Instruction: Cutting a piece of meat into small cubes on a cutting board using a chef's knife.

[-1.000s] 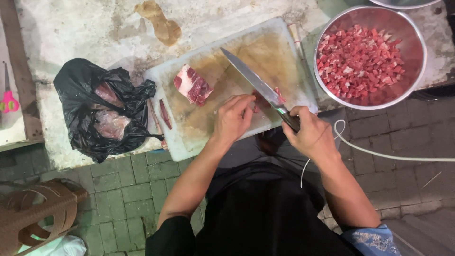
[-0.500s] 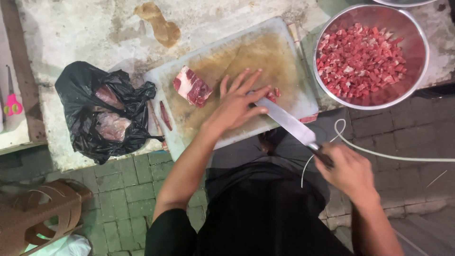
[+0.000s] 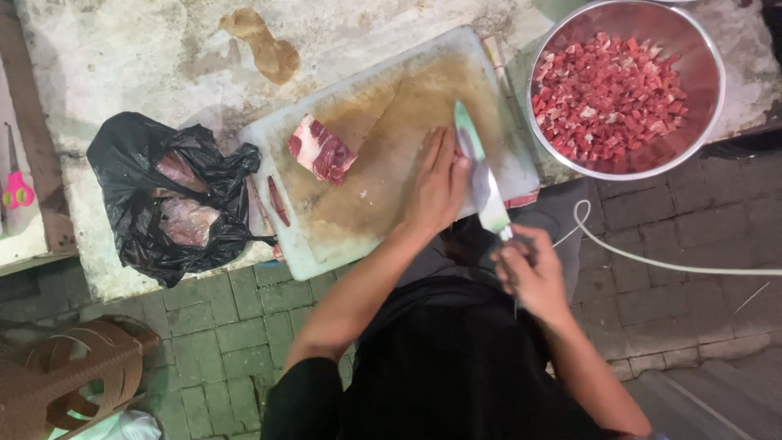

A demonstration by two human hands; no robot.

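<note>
My left hand [image 3: 437,186] lies flat, fingers together, on the stained white cutting board [image 3: 366,106], right beside the blade of a large knife [image 3: 482,175]. My right hand [image 3: 531,273] grips the knife's handle off the board's near edge, with the blade pointing away from me across the board. A slab of raw red meat [image 3: 321,149] lies on the board to the left of my left hand, apart from it. A few thin meat strips [image 3: 277,201] sit at the board's left edge.
A steel bowl [image 3: 707,122] full of diced raw meat stands at the right on the stone counter [image 3: 122,57]. A black plastic bag [image 3: 130,167] with more meat lies left of the board. A brown plastic stool [image 3: 65,375] and a white hose [image 3: 652,262] are on the paved floor.
My right hand swung the knife from lying diagonally across the board to pointing straight away. My left hand went from fingers spread to flat with fingers together beside the blade.
</note>
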